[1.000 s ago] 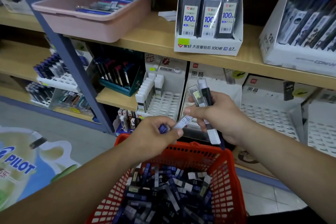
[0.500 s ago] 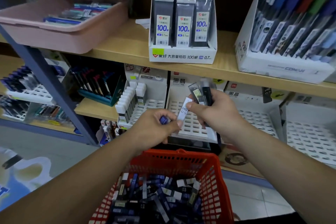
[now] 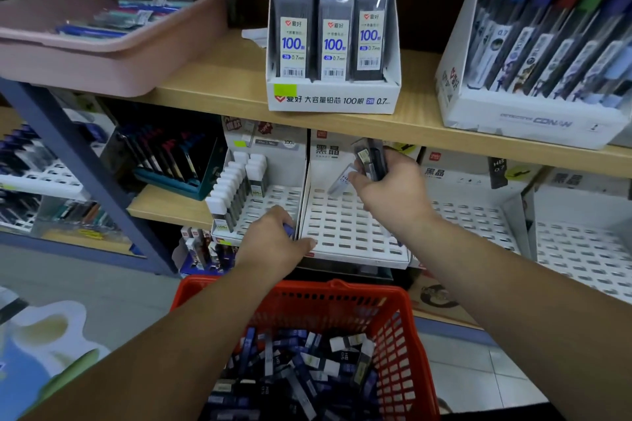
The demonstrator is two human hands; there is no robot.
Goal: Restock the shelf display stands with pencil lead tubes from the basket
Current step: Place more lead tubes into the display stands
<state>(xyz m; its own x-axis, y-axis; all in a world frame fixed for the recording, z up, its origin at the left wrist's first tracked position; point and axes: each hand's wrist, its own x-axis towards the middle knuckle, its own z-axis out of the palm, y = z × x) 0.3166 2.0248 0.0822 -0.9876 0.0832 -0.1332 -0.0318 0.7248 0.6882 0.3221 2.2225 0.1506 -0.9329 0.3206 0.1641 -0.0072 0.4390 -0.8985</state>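
Lower shelf (image 3: 164, 207) with white display stands (image 3: 342, 232); teal box (image 3: 178, 186)

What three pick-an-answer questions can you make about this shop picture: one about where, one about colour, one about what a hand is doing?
1. Where is the basket?
A) on the top shelf
B) below the left hand
C) in the pink tray

2. What colour is the basket?
A) red
B) green
C) yellow

3. What is the right hand doing?
A) holding tubes
B) hanging empty
C) pressing the floor

Answers:
1 B: it sits low in view, under the left hand.
2 A: its mesh walls are red.
3 A: its fingers curl round several tubes over the white stand.
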